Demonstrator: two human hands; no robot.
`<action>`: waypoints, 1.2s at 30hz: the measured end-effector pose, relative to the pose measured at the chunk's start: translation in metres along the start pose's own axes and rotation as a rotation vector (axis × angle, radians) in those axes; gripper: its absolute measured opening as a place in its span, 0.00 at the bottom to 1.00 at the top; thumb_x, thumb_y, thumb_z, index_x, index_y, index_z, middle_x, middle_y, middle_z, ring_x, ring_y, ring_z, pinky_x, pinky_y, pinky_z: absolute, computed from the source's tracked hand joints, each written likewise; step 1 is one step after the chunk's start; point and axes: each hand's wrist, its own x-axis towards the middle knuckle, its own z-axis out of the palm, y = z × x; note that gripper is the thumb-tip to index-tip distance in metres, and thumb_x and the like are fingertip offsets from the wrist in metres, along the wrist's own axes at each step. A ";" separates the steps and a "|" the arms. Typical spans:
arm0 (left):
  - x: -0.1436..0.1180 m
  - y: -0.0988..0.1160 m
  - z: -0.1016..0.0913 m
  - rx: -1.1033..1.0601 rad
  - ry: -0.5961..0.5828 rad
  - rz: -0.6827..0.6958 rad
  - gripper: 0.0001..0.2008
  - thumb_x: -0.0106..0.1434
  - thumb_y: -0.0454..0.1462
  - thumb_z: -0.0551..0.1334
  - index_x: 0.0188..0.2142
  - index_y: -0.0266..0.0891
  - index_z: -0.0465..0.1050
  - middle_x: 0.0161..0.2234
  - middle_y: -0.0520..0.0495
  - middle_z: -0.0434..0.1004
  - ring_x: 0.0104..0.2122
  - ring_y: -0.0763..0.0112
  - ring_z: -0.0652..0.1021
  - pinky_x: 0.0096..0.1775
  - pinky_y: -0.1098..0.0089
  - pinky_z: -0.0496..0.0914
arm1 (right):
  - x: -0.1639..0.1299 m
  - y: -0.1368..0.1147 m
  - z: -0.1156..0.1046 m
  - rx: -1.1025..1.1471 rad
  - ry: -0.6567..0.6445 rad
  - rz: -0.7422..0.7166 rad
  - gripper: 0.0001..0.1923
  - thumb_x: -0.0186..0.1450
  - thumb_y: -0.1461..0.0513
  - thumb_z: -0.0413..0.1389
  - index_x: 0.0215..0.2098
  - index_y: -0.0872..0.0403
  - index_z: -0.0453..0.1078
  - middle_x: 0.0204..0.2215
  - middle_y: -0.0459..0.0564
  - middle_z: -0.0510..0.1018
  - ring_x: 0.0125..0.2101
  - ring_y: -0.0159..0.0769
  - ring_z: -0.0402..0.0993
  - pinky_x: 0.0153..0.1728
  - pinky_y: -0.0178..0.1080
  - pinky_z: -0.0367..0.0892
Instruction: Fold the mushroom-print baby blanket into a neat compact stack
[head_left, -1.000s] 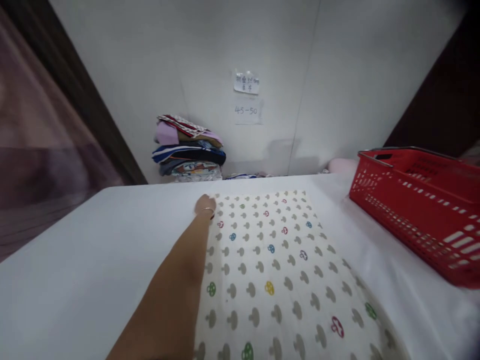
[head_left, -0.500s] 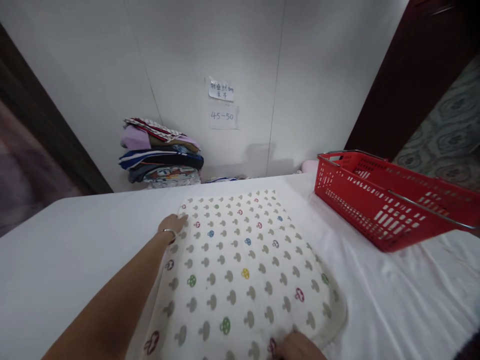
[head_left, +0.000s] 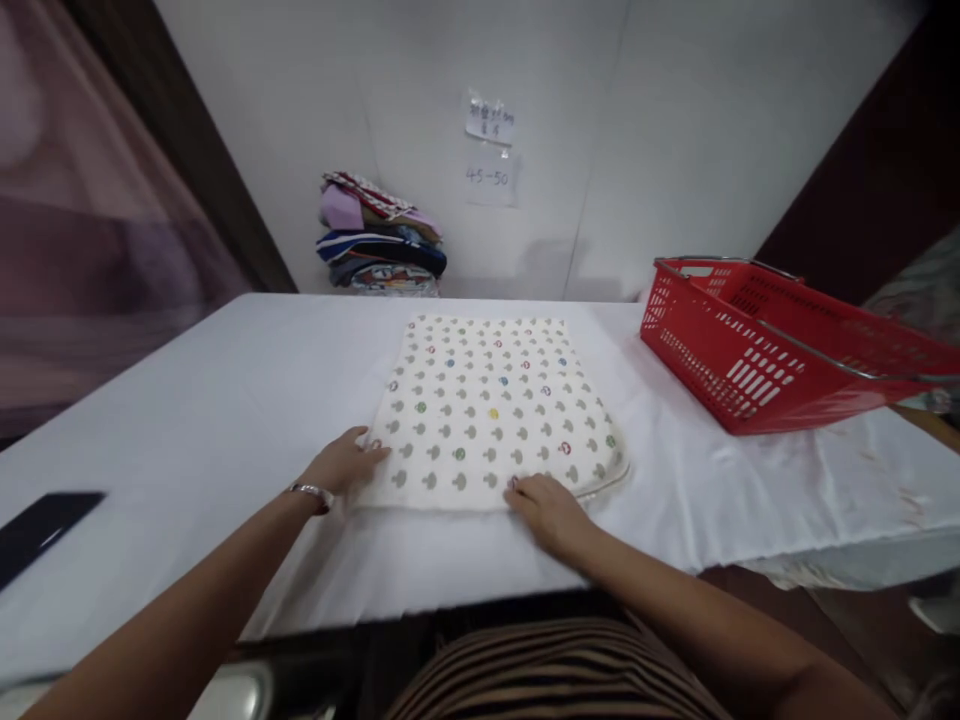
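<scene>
The left hand [head_left: 341,466], digits apart, and right hand [head_left: 551,512], fingers bunched, touch the cream, mushroom-printed folded cloth [head_left: 480,420] at its near left corner and near edge; whether they pinch it, I cannot tell. It lies flat on the softly creased white table covering [head_left: 225,420], left of a perforated red plastic basket [head_left: 712,350].

"45-50" on lower wall sheet [head_left: 491,180], blurred characters on upper sheet [head_left: 489,121]

We count one left hand [head_left: 343,465], one right hand [head_left: 553,515], one bracelet [head_left: 313,491], one desk [head_left: 187,420] and one mushroom-print cloth [head_left: 480,420]. We also record one red basket [head_left: 697,345] at right, one dark flat object [head_left: 45,530] near left, two paper notes [head_left: 490,119] on the far wall [head_left: 675,150], and one fabric stack [head_left: 382,245], its layers uncountable.
</scene>
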 end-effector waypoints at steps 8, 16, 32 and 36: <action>-0.078 -0.014 0.019 -0.081 0.027 -0.024 0.32 0.56 0.45 0.59 0.59 0.39 0.56 0.33 0.47 0.77 0.29 0.66 0.77 0.34 0.69 0.70 | 0.004 -0.005 -0.019 -0.106 -0.133 -0.039 0.16 0.66 0.68 0.46 0.50 0.55 0.67 0.46 0.56 0.72 0.42 0.41 0.64 0.40 0.41 0.58; -0.071 -0.010 0.029 -0.149 0.154 -0.125 0.29 0.53 0.37 0.60 0.56 0.35 0.62 0.45 0.40 0.75 0.45 0.61 0.75 0.44 0.69 0.67 | 0.029 -0.026 -0.025 -0.210 -0.165 -0.075 0.17 0.67 0.67 0.44 0.53 0.55 0.63 0.42 0.56 0.71 0.41 0.41 0.64 0.38 0.40 0.56; -0.084 -0.008 0.033 -0.196 0.367 0.005 0.33 0.57 0.52 0.60 0.56 0.35 0.62 0.47 0.36 0.72 0.43 0.59 0.75 0.43 0.64 0.67 | 0.063 -0.018 -0.027 0.200 -0.296 -0.011 0.18 0.64 0.66 0.47 0.52 0.53 0.67 0.44 0.52 0.74 0.45 0.37 0.68 0.44 0.36 0.60; -0.103 -0.003 0.046 -0.036 0.586 0.446 0.21 0.60 0.45 0.60 0.50 0.38 0.68 0.51 0.39 0.69 0.51 0.59 0.69 0.51 0.61 0.63 | 0.066 -0.015 -0.033 0.307 -0.306 0.000 0.17 0.64 0.66 0.47 0.49 0.53 0.69 0.44 0.51 0.75 0.43 0.36 0.69 0.44 0.36 0.60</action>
